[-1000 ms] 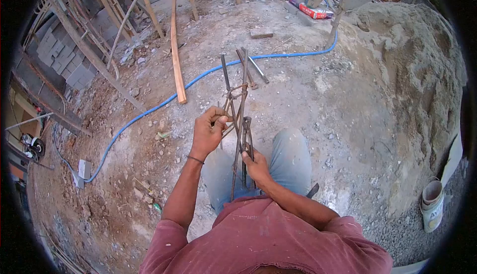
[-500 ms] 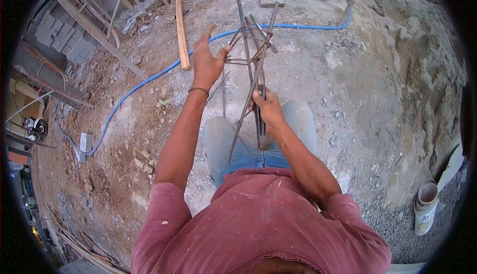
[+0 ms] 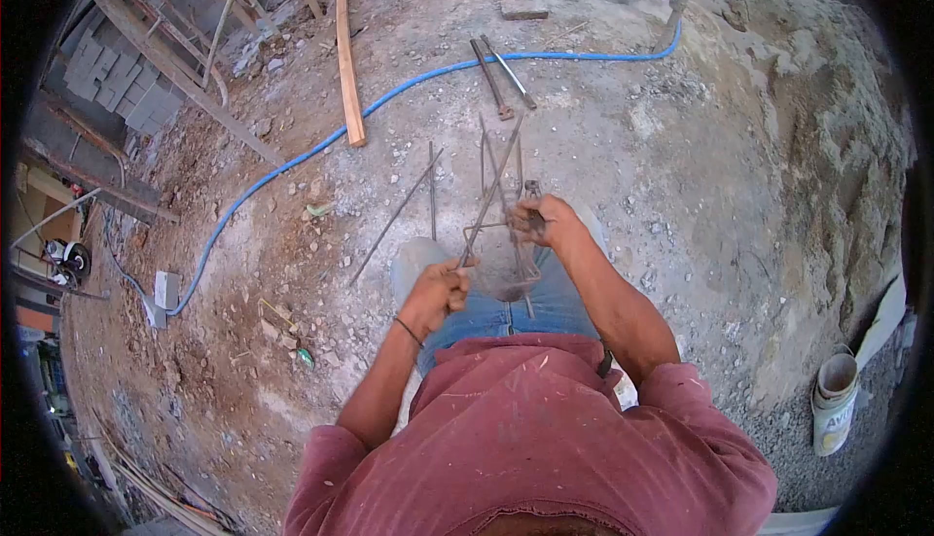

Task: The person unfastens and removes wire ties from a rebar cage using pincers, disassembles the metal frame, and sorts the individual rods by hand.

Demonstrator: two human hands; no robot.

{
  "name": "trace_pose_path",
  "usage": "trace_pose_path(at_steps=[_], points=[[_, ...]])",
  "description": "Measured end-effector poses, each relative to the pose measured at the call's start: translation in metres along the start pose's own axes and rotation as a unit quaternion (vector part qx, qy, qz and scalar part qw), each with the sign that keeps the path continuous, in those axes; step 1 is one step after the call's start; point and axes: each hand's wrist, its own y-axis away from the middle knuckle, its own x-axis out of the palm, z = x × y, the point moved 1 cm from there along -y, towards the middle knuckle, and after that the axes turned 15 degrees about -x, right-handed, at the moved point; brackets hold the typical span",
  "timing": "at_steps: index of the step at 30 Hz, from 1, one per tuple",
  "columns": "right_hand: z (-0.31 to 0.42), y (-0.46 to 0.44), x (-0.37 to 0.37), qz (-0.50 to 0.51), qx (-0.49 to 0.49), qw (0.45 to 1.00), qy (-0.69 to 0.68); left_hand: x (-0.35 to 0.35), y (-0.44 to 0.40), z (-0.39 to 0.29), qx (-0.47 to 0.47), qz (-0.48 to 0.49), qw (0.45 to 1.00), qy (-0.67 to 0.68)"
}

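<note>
Several thin, dark metal rods (image 3: 495, 186)

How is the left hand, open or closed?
Closed: the left hand is curled around a thin metal rod.

Dark brown rods (image 3: 491, 194) — maroon shirt (image 3: 545, 429), faded blue jeans (image 3: 467, 315), bright blue hose (image 3: 428, 76).

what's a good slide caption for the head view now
Left hand and right hand at work with metal rods above jeans, a blue hose curving across the ground beyond.
</note>
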Motion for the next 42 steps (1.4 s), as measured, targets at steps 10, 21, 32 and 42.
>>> trace_pose_path(at_steps=[10,21,32,42], points=[[0.018,0.124,-0.058,-0.065,-0.116,0.988,-0.084,-0.034,0.025,-0.137,-0.098,-0.027,0.981,0.167],[-0.017,0.196,-0.094,-0.103,-0.232,0.957,-0.140,0.001,-0.036,-0.251,0.330,-0.347,0.796,-0.371],[-0.036,0.238,-0.081,-0.211,-0.259,0.937,-0.103,0.033,-0.073,-0.265,0.426,-0.297,0.736,-0.434],[0.011,0.246,0.018,-0.034,-0.355,0.918,0.174,0.113,0.037,-0.263,0.577,-0.145,0.756,-0.274]])
